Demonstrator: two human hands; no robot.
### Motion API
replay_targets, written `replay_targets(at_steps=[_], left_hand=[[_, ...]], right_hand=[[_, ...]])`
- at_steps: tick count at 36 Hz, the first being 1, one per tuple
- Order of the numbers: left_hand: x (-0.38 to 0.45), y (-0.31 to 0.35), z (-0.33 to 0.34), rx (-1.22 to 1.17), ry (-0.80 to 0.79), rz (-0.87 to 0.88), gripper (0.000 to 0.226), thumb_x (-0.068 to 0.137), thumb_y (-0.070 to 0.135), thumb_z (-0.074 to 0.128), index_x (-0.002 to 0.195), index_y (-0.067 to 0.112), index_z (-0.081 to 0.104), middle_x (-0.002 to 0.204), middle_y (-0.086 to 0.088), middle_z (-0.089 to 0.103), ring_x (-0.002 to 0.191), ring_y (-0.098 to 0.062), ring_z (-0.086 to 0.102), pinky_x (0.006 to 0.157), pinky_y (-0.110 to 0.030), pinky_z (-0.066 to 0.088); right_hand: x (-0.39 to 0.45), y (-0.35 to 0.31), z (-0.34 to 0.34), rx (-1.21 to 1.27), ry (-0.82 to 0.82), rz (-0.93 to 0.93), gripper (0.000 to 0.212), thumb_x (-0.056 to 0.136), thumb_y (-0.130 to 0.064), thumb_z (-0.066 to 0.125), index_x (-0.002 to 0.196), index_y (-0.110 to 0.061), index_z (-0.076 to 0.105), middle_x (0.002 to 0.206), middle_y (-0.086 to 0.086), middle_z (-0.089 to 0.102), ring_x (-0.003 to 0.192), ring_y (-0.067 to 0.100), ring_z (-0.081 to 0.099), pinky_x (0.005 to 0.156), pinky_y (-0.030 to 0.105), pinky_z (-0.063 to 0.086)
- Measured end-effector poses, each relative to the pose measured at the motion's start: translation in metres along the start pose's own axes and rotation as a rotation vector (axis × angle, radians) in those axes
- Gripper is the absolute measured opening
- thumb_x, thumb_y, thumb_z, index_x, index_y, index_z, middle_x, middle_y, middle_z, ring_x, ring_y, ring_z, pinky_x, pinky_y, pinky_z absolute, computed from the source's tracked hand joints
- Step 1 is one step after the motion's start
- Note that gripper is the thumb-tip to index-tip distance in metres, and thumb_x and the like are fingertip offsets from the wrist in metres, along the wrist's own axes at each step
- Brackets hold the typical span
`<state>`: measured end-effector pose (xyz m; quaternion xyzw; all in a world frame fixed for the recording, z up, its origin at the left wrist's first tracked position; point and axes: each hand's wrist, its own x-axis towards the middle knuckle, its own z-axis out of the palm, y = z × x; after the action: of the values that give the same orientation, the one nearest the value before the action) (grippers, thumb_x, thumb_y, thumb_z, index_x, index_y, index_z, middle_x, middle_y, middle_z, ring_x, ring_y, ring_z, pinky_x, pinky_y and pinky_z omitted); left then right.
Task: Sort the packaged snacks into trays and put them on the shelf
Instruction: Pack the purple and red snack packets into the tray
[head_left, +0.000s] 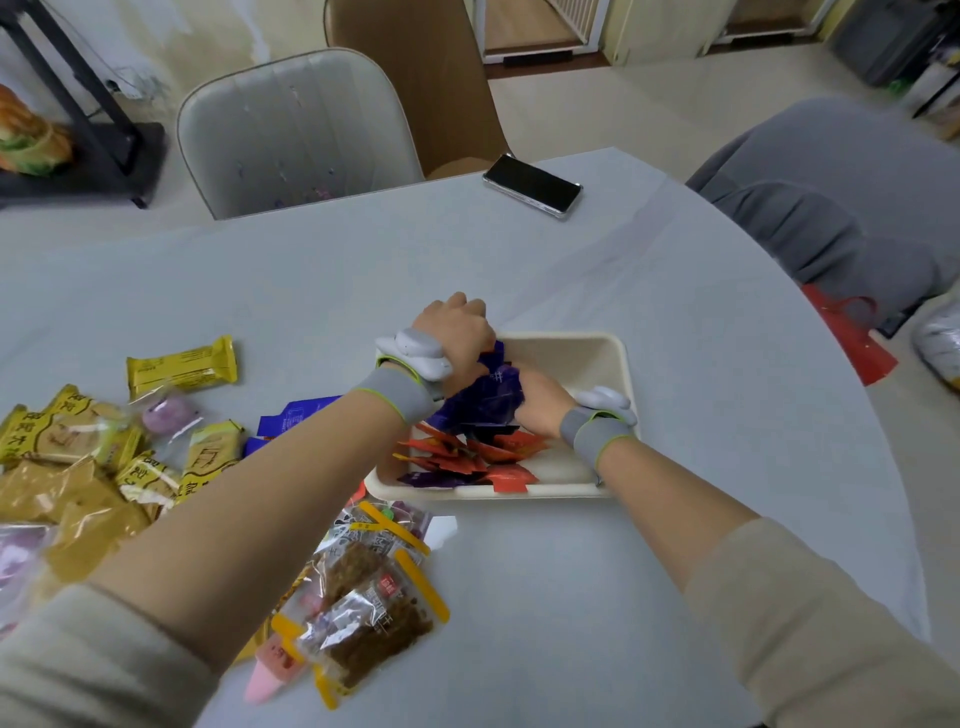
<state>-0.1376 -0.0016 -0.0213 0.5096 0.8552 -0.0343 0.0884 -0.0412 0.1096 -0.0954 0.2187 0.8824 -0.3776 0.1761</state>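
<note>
Gripping 1 bunch of purple packets (488, 397) between them, both hands, left (460, 332) and right (543, 402), over the tray (597, 353).

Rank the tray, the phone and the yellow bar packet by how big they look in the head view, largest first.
1. tray
2. phone and yellow bar packet: they look alike in size, and the phone lies farther from the camera, so I won't rank them.

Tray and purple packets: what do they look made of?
Tray: looks like moulded pulp or foam, matte cream, with thick rounded rim; can't tell which. Purple packets: glossy foil or plastic film, judging by sharp creases and sheen where both hands, left and right, bunch them.
</note>
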Motion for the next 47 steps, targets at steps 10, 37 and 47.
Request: replay_targets(at_steps=[10,37,47], left_hand=[[0.002,0.004,0.0,0.037,0.026,0.021,0.025,0.085,0.035,0.059,0.105,0.023,0.069,0.137,0.001,0.045,0.121,-0.023,0.043,0.106,-0.034,0.024],[-0.014,0.01,0.002,0.018,-0.054,-0.009,0.029,0.089,0.033,0.055,0.11,0.016,0.066,0.139,-0.005,0.038,0.122,-0.026,0.043,0.106,-0.034,0.029],[-0.025,0.01,-0.001,-0.016,-0.061,-0.025,0.031,0.091,0.032,0.052,0.116,0.017,0.062,0.146,-0.006,0.032,0.129,-0.026,0.038,0.109,-0.035,0.028]], right_hand=[[0.0,0.013,0.004,0.193,-0.105,0.14,0.038,0.085,0.006,0.043,0.121,-0.004,0.051,0.115,0.019,0.061,0.108,0.034,0.056,0.099,0.04,0.044],[-0.052,-0.019,0.009,1.195,-0.239,0.617,0.045,0.096,-0.053,0.039,0.124,-0.018,0.048,0.116,0.015,0.059,0.088,0.027,0.062,0.079,0.04,0.053],[-0.06,-0.023,0.001,0.924,-0.147,0.633,0.053,0.098,-0.048,0.035,0.134,-0.01,0.044,0.106,0.01,0.05,0.107,0.026,0.053,0.1,0.038,0.039]])
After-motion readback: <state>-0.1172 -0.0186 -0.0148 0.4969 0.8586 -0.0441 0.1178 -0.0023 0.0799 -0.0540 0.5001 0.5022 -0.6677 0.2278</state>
